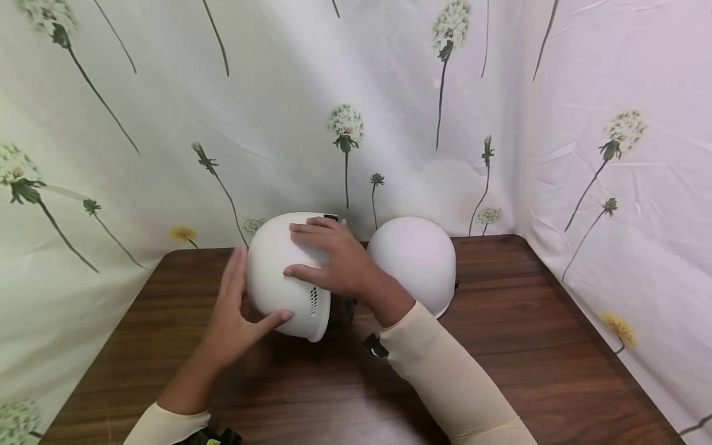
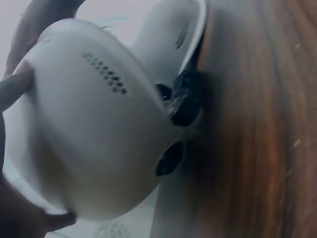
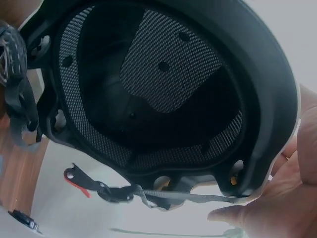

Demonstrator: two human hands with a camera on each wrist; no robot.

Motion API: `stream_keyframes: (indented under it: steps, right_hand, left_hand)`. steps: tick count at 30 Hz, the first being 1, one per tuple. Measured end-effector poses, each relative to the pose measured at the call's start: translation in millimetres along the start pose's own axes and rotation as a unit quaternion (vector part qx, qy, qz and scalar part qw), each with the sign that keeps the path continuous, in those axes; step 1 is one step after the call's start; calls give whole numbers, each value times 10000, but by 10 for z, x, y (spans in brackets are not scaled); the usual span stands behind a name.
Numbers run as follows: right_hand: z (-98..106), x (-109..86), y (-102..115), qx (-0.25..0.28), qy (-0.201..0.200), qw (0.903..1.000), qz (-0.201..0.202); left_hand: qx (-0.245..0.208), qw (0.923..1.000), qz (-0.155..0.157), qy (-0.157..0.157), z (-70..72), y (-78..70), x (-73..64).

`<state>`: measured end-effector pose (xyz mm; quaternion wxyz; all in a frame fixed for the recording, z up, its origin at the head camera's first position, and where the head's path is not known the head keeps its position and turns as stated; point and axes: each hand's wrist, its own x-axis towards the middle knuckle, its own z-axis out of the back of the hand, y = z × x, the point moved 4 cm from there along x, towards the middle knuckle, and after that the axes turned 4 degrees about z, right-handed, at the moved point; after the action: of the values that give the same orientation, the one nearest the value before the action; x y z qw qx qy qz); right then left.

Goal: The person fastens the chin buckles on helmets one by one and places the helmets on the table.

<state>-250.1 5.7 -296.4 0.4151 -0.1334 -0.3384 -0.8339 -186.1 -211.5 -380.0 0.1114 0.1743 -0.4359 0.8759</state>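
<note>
White vented helmet (image 1: 277,281), black-lined inside, tilted sideways

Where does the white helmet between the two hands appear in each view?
Head: the helmet is left of centre, its vent holes facing the camera.
Left wrist: the helmet fills much of the left half.
Right wrist: the helmet shows its dark inside, across the upper middle.
Shared landmark: the brown tabletop, along the bottom, right side and left edge respectively.

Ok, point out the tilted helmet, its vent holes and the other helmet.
Tilted helmet (image 1: 269,266): head view, on the white shell.
Vent holes (image 2: 105,74): left wrist view, on the middle of the cluster.
Other helmet (image 1: 413,262): head view, on the smooth dome.
</note>
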Motion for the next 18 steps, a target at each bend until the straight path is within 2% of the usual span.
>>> stream_keyframes:
  steps: [4, 6, 8, 10, 12, 14, 18]
  right_hand:
    - [-67, -13, 9, 127, -284, 9995, -58]
    - [-99, -33, -27, 188, -535, 9978, -333]
    - [-135, -63, -69, 378, -702, 9938, -779]
    - [-170, -92, -90, 489, -733, 9896, -1136]
    - [-212, -110, -90, 540, -676, 9877, -1301]
    - [-242, -118, -59, 484, -600, 9889, -1273]
    - [-288, -104, 12, 171, -586, 9936, -953]
  left_hand:
    - [56, 9994, -133, 309, 62, 22, -3]
    - [46, 9994, -164, 285, 71, 52, -10]
    - [60, 9994, -250, 239, 71, 80, -19]
    - [131, 9993, -313, 175, 68, 96, -28]
    - [129, 9992, -372, 107, 65, 100, -32]
    - [70, 9990, -440, -13, 77, 92, -37]
    - [-145, 9974, -605, -372, 120, 69, -34]
